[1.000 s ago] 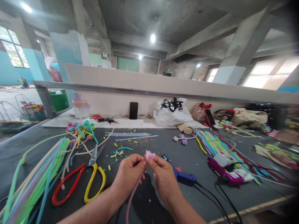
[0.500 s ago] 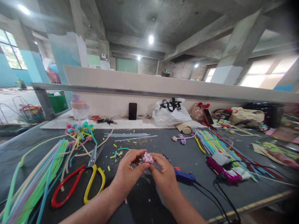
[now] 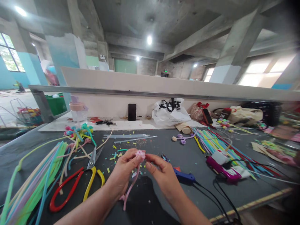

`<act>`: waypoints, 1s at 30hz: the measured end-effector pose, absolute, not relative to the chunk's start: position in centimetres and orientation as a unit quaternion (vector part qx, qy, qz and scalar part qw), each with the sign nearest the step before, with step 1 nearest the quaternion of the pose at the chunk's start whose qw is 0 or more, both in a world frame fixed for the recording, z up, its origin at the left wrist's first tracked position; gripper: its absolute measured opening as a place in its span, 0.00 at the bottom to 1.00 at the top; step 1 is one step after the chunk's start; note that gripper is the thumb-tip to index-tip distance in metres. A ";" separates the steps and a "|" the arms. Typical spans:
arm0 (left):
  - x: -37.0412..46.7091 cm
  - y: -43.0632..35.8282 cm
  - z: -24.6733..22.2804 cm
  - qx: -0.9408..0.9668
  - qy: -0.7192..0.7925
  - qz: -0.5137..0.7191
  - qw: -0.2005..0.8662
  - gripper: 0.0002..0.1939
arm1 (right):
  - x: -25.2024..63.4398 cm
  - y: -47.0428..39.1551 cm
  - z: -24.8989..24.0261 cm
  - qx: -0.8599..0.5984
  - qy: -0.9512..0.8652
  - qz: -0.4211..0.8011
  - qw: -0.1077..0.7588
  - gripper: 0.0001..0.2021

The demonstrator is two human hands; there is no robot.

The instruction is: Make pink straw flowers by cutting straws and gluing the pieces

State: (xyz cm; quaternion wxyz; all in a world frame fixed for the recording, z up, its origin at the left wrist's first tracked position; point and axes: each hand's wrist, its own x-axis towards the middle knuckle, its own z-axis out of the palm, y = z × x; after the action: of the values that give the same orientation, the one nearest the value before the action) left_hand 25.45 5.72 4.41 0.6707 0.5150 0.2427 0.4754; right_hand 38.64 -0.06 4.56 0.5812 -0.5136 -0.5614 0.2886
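Note:
Between thumb and fingers, my left hand pinches a small pink pipe-cleaner flower. Its pink stem hangs down toward the dark tabletop. Just to the right of the flower is my right hand, thumb and index finger a little apart with nothing visible between them. Left of my left arm lie large scissors with one red and one yellow handle. A blue corded tool rests by my right wrist.
Pipe-cleaner bundles lie at left and right. A magenta corded tool lies at right, its cable running toward the front edge. Clear sticks and scattered clippings are farther back. A phone leans against the partition.
My right hand has let go of the pink flower and moved slightly right. The left hand has shifted left with the flower, turned so that its stem now shows.

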 end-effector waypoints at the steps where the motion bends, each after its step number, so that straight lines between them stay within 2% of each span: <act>1: 25.5 5.8 4.3 0.493 0.236 0.465 0.696 0.10 | 38.5 -0.1 4.5 -0.505 -0.543 0.328 0.585 0.13; 6: 25.6 6.0 3.8 0.435 0.216 0.409 0.772 0.12 | 37.6 0.2 4.2 -0.441 -0.450 0.466 0.621 0.11; 12: 25.8 5.7 3.7 0.430 0.207 0.379 0.793 0.15 | 37.2 0.2 4.1 -0.368 -0.379 0.561 0.637 0.10; 15: 25.8 5.7 3.7 0.433 0.200 0.393 0.787 0.17 | 37.3 0.1 4.2 -0.361 -0.370 0.564 0.645 0.10; 24: 26.0 5.1 3.9 0.451 0.226 0.401 0.765 0.13 | 37.0 0.2 3.9 -0.367 -0.340 0.562 0.659 0.08; 30: 26.6 4.6 3.4 0.448 0.224 0.453 0.738 0.10 | 36.6 0.2 3.6 -0.400 -0.342 0.502 0.686 0.08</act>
State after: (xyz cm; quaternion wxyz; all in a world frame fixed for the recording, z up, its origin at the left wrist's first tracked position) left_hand 26.64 4.61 3.41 0.7377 0.4481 0.2237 0.4527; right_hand 36.61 0.16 3.57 0.6863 -0.4004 -0.3417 0.5019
